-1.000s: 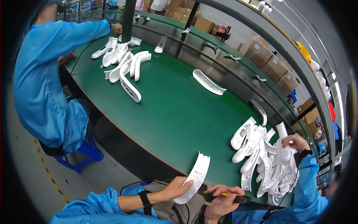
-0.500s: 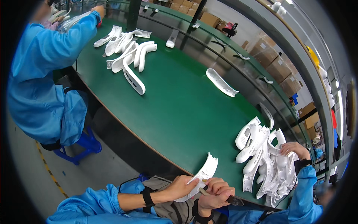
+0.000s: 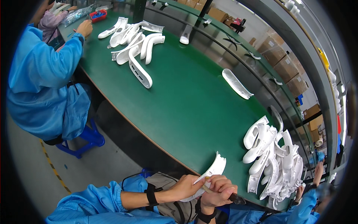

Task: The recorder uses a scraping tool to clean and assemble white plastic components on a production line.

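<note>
By the green table (image 3: 167,123), I have the left hand (image 3: 185,187) pinching a white shell (image 3: 217,165), likely light and stiff, best held by its rims, the right hand (image 3: 218,191) clutching a tool (image 3: 237,199).

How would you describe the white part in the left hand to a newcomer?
Start at the green table and follow its near edge to the bottom centre. There the left hand holds a curved white part; unlike the pieces piled at the right, it is held alone in the hand.
</note>
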### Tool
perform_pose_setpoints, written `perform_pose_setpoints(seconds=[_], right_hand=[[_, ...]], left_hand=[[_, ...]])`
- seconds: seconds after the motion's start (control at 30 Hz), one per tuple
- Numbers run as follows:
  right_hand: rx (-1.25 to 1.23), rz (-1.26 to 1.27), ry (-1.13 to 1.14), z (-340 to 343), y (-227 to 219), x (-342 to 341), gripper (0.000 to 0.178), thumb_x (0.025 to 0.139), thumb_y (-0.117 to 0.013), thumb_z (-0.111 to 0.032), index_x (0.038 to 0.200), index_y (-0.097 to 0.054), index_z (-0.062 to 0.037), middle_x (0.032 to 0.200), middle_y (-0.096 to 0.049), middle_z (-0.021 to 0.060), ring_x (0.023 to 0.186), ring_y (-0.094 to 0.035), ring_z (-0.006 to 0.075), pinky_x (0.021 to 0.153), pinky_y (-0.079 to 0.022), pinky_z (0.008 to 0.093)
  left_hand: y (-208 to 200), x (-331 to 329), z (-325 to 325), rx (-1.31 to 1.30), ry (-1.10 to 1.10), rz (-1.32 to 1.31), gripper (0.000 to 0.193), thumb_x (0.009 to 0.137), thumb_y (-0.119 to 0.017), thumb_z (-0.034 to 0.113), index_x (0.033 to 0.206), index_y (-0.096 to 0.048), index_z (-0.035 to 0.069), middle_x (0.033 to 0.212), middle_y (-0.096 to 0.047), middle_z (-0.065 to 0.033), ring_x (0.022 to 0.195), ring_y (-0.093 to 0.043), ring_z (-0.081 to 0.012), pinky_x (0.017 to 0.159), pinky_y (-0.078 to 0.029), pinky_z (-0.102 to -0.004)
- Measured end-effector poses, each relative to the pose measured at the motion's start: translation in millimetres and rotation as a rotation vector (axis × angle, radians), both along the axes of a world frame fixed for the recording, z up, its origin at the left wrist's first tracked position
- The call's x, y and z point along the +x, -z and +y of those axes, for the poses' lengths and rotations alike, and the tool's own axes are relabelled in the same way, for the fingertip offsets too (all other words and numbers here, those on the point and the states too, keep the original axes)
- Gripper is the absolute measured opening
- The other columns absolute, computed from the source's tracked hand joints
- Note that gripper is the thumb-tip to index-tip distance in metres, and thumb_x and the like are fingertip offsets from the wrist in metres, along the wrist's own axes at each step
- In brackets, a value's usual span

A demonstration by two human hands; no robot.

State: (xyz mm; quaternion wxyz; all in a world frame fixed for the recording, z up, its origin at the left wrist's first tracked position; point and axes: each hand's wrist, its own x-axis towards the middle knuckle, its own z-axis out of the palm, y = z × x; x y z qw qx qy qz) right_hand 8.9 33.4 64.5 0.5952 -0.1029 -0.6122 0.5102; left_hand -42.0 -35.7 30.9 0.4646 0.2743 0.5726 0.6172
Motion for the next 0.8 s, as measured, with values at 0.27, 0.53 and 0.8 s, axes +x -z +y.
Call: perform_pose_setpoints(seconds=[0.27, 0.53, 0.8], right_hand=[[-0.153, -0.089, 0.098, 3, -14, -12, 0.037, 0.095, -0.039, -0.027, 0.065, -0.026, -0.0084, 0.049, -0.028, 0.0027, 0.042, -0.034, 0.0132, 0.041, -0.037, 0.0283], [-0.442, -0.225, 0.176, 11, -37, -37, 0.037, 0.094, -0.043, -0.028, 0.065, -0.03, -0.0087, 0.05, -0.031, -0.0001, 0.042, -0.032, 0.0096, 0.04, -0.034, 0.0254], [-0.392, -0.305, 0.132, 9, -41, -39, 0.033, 0.094, -0.042, -0.023, 0.067, -0.032, -0.008, 0.051, -0.032, 0.0003, 0.042, -0.034, 0.0101, 0.041, -0.037, 0.0263]], left_hand=[[2, -3, 1, 0.02, 0.009, 0.008, 0.034, 0.095, -0.046, 0.025, 0.08, -0.058, -0.004, 0.053, -0.051, -0.0044, 0.051, -0.043, -0.006, 0.046, -0.037, -0.0274], [-1, -6, -3, 0.021, 0.031, -0.006, 0.036, 0.095, -0.041, 0.023, 0.085, -0.059, -0.006, 0.06, -0.062, -0.0117, 0.053, -0.063, -0.0176, 0.048, -0.048, -0.0303], [7, -4, -3, -0.033, 0.024, -0.124, 0.037, 0.094, -0.043, 0.025, 0.088, -0.061, -0.006, 0.061, -0.063, -0.0111, 0.054, -0.064, -0.017, 0.049, -0.049, -0.0289]])
